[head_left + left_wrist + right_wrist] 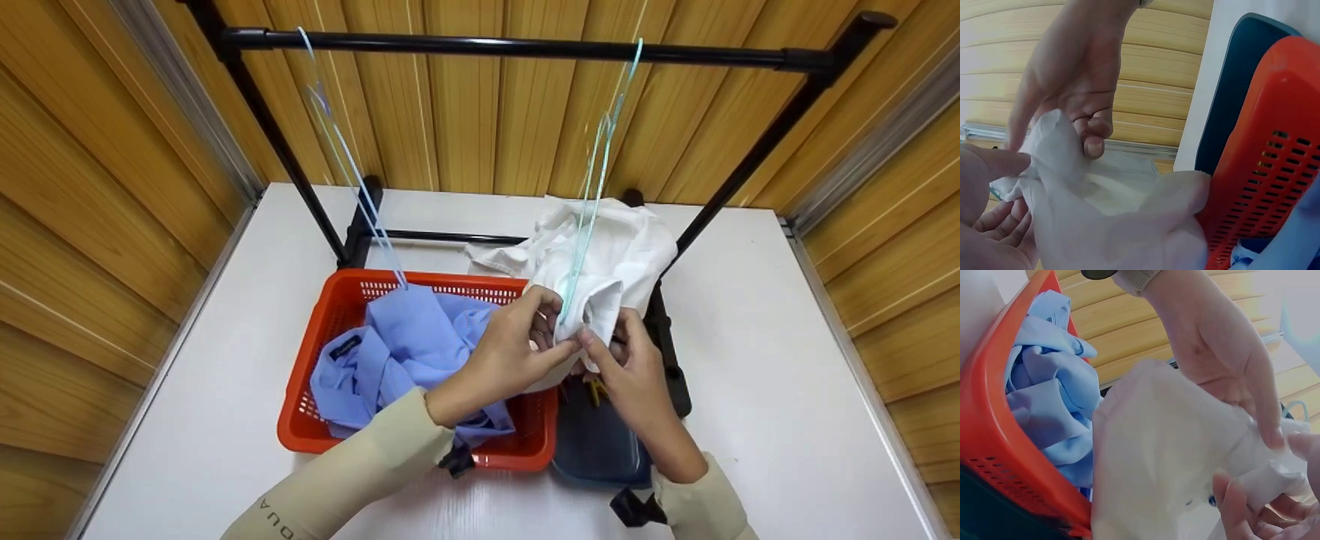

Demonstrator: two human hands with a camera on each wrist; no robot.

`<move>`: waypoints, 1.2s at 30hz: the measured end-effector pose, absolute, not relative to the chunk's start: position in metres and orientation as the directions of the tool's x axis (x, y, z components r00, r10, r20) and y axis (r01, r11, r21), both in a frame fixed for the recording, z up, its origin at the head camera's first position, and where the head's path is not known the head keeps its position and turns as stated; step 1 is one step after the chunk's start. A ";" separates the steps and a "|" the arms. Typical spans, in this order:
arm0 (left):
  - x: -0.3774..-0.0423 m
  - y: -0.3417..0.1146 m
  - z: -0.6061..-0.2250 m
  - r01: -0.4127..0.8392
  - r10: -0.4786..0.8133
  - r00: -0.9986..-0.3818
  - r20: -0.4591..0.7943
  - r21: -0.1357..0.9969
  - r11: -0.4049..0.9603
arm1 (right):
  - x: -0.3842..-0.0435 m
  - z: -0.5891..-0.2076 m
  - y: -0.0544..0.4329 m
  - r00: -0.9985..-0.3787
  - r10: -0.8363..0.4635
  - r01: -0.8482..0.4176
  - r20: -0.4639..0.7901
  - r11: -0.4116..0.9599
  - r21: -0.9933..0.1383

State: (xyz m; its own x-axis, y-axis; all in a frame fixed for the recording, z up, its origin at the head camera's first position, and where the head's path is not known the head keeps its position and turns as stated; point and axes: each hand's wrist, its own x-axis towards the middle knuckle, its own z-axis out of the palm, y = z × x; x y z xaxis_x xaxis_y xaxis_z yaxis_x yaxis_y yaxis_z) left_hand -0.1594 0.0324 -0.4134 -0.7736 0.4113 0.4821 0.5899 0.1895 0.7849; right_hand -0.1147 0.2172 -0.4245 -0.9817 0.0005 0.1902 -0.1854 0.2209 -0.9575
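A white cloth garment (630, 232) hangs on a mint-green wire hanger (577, 266) on the right of the rack. My left hand (514, 349) pinches the garment's edge beside the hanger's lower end. From the other side, my right hand (636, 367) pinches a folded part of the same cloth, its thumb on top. In the left wrist view the white garment (1112, 225) droops below both hands. The right wrist view shows the cloth (1157, 439) bunched between the fingertips. Some fingers are hidden behind the fabric.
A red basket (296, 412) holds a blue garment (412, 330) under a light-blue hanger (367, 202). Right of it sits a dark blue bin (600, 446) with a yellow clip (596, 391) inside. A black rack bar (465, 45) spans overhead. Wood-patterned walls surround the white table (765, 420).
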 end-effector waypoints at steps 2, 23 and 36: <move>-0.158 0.033 -0.414 0.592 0.445 -0.754 0.482 0.793 0.145 | -0.114 -0.424 0.217 -0.981 0.009 -0.184 0.191 0.236 -0.954; -0.163 0.024 -0.422 0.608 0.472 -0.770 0.430 0.719 0.336 | -0.110 -0.423 0.224 -0.946 0.051 -0.293 0.320 0.287 -0.912; -0.177 0.029 -0.422 0.583 0.540 -0.773 0.333 0.709 0.396 | -0.099 -0.422 0.220 -0.859 -0.208 -0.492 0.467 0.090 -0.866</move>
